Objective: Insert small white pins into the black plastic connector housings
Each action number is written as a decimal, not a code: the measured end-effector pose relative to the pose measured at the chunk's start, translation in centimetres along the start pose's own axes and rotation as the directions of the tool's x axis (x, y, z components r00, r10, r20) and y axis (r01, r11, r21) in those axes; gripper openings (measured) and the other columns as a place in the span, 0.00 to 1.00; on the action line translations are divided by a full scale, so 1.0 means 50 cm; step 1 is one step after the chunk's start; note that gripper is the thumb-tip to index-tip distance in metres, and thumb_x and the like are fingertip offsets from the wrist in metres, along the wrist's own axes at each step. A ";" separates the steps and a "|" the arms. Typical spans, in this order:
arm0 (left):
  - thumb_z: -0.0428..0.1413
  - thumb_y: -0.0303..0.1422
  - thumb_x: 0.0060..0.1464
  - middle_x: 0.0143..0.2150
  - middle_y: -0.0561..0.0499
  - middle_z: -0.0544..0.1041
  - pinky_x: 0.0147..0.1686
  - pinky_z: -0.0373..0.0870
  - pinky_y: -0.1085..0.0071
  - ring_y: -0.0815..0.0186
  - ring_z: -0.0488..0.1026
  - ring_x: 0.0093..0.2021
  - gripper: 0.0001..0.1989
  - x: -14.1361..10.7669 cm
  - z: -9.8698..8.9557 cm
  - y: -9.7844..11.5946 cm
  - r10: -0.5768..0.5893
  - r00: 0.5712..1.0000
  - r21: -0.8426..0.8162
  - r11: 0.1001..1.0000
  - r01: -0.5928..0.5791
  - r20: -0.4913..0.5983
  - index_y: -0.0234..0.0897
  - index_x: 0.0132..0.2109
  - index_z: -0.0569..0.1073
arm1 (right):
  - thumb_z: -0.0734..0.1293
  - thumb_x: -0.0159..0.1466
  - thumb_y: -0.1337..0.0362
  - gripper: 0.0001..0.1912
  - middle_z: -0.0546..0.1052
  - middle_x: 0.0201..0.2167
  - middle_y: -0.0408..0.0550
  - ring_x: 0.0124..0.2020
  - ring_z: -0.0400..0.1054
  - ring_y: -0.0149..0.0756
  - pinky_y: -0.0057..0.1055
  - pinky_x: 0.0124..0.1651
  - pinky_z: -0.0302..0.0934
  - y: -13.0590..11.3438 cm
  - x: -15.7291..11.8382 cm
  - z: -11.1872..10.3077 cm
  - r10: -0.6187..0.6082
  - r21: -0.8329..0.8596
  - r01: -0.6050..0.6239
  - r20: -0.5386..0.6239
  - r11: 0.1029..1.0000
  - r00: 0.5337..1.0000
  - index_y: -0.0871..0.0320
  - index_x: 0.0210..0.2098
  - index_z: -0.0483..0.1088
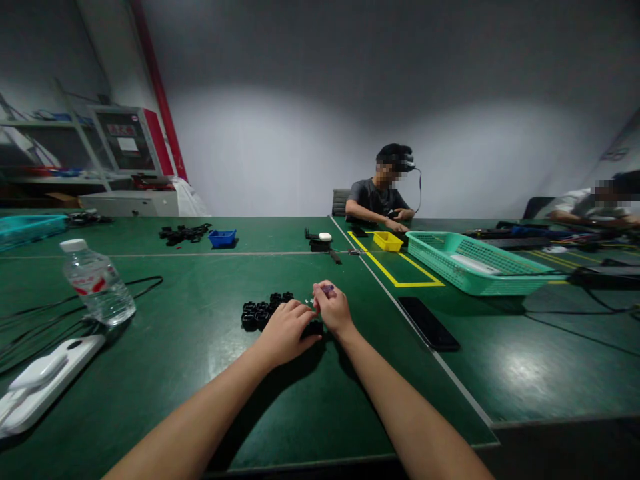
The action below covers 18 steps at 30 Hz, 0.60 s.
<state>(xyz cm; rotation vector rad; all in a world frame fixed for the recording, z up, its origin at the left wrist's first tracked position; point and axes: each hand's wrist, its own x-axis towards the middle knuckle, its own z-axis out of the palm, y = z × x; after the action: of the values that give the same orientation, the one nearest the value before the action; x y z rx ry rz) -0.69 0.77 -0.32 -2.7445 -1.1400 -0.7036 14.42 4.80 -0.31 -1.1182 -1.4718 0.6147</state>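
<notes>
My left hand (286, 333) is closed around a small black plastic part (314, 327), with the thumb on the near side and the fingers over the far side. My right hand (334, 312) is closed in a pinch beside it, and a small purple object (327, 289) shows between its fingers; its full shape is hidden. A few tiny white pieces (309, 301) lie between the two hands. Left of my left hand, several similar black plastic parts (256, 315) stand grouped on the green table (200, 373).
A water bottle (97, 283) and a white power strip (50, 380) are at left. A blue bin (223, 238) stands farther back. On the right are a black phone (428, 323), a green basket (480, 283) and a yellow bin (387, 241). A person (380, 193) sits opposite.
</notes>
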 end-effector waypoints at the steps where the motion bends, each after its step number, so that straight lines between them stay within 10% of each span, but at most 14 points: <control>1: 0.60 0.42 0.54 0.48 0.46 0.75 0.49 0.64 0.59 0.56 0.67 0.50 0.17 -0.001 0.001 0.000 0.001 1.000 0.008 1.000 -0.001 0.009 0.39 0.49 0.72 | 0.60 0.64 0.49 0.18 0.69 0.16 0.40 0.19 0.64 0.33 0.27 0.26 0.58 0.001 0.000 0.000 0.001 -0.002 -0.001 -0.002 1.000 1.000 0.53 0.25 0.65; 18: 0.58 0.31 0.53 0.44 0.47 0.76 0.46 0.64 0.60 0.56 0.69 0.47 0.15 -0.001 -0.004 -0.019 -0.156 0.986 -0.088 0.985 0.151 -0.053 0.40 0.48 0.70 | 0.58 0.66 0.44 0.24 0.64 0.14 0.38 0.17 0.60 0.31 0.26 0.24 0.54 -0.003 -0.002 -0.006 -0.010 -0.009 0.010 -0.034 1.000 0.999 0.54 0.22 0.61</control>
<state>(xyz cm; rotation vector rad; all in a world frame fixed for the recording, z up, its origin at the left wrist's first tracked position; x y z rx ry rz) -1.46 1.39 -0.24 -2.7037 -1.3495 -0.8637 14.66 4.58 -0.17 -1.1228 -1.4517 0.5800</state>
